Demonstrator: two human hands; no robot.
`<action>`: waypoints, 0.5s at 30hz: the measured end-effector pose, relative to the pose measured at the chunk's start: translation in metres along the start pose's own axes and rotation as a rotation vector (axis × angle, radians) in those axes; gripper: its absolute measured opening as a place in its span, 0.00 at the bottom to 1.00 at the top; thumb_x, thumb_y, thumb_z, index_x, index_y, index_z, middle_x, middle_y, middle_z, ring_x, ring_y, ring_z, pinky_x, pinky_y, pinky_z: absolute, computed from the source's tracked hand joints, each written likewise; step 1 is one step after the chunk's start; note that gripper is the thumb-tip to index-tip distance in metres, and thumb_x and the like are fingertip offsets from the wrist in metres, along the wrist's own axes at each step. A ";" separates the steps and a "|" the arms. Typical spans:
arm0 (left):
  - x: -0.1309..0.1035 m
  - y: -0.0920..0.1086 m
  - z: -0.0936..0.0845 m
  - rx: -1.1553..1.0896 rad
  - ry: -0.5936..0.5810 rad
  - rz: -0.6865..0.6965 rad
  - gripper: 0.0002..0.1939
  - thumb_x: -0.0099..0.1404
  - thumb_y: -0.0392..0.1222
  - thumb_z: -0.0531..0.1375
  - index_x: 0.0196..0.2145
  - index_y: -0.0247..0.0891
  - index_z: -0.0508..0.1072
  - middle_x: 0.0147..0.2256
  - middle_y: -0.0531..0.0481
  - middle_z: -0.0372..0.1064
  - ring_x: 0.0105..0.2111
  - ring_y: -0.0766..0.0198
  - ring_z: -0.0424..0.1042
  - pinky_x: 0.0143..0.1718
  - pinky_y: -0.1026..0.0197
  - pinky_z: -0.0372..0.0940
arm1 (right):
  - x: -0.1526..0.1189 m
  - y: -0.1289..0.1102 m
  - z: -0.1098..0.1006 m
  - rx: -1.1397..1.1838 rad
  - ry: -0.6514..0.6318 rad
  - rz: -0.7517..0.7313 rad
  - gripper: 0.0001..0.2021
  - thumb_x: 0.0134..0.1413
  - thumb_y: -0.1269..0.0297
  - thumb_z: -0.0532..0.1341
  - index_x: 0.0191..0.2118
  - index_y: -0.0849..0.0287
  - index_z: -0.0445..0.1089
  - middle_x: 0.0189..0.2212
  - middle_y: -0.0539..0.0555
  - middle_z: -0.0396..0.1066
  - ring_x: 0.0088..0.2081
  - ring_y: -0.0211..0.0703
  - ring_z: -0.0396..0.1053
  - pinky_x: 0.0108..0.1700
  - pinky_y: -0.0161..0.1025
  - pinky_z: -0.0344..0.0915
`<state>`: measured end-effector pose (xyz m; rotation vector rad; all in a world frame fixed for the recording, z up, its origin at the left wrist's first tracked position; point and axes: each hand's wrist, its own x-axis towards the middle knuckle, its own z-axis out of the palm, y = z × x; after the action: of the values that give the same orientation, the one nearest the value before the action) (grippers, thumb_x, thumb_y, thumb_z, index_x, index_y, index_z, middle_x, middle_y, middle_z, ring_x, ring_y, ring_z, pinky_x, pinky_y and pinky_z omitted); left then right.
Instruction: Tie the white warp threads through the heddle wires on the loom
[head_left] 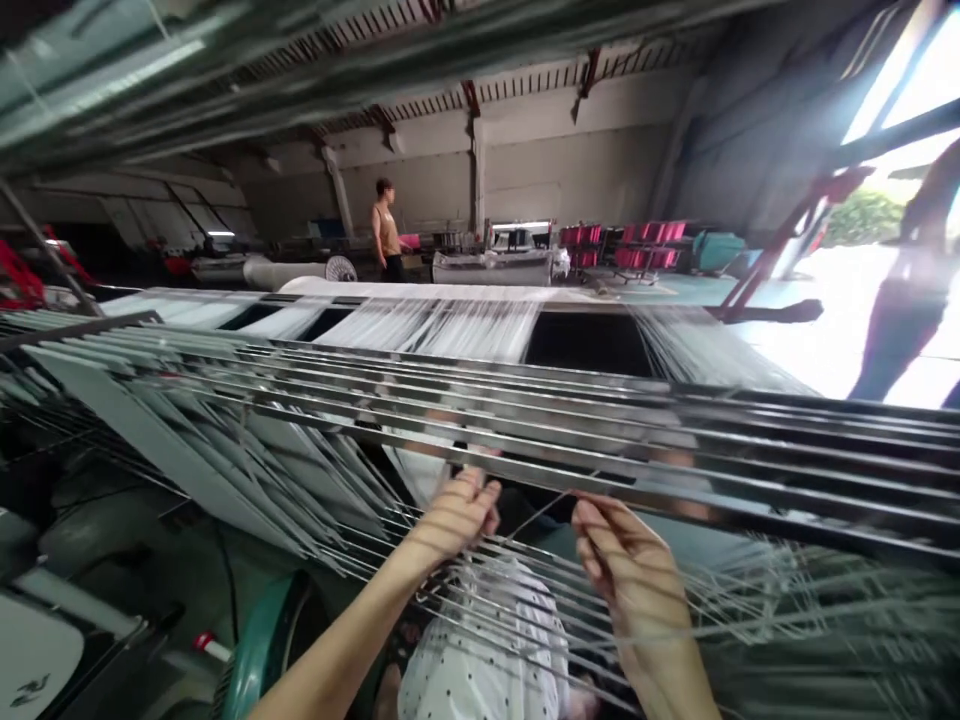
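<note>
Both my hands reach up under the metal bars [570,440] of a weaving loom, among its white warp threads [450,325]. My left hand [457,515] has its fingers pinched together on a thin thread just below the bars. My right hand [626,560] pinches the other end of what looks like the same thread [544,512], which runs slack between the two hands. More threads cross over both wrists. Below my arms lies white dotted cloth [487,660].
Rows of thin flat metal strips [225,450] slant down at the left. A green machine part [259,640] sits at the bottom left. A person [386,228] stands far back near other machines and red racks [637,245]. Another person's dark outline [907,280] shows at the bright right.
</note>
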<state>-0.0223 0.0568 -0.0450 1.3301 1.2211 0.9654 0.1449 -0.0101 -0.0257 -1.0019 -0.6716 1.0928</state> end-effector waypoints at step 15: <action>-0.069 0.029 0.030 0.632 -0.112 0.477 0.16 0.69 0.48 0.54 0.50 0.47 0.75 0.49 0.49 0.76 0.52 0.54 0.73 0.55 0.51 0.68 | 0.007 0.024 -0.023 0.051 0.107 -0.075 0.21 0.34 0.55 0.77 0.37 0.58 0.78 0.21 0.50 0.71 0.17 0.31 0.60 0.16 0.26 0.58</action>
<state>0.0008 -0.0139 -0.0144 2.2167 1.1914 0.8328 0.1567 -0.0075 -0.0574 -0.9771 -0.5873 0.9786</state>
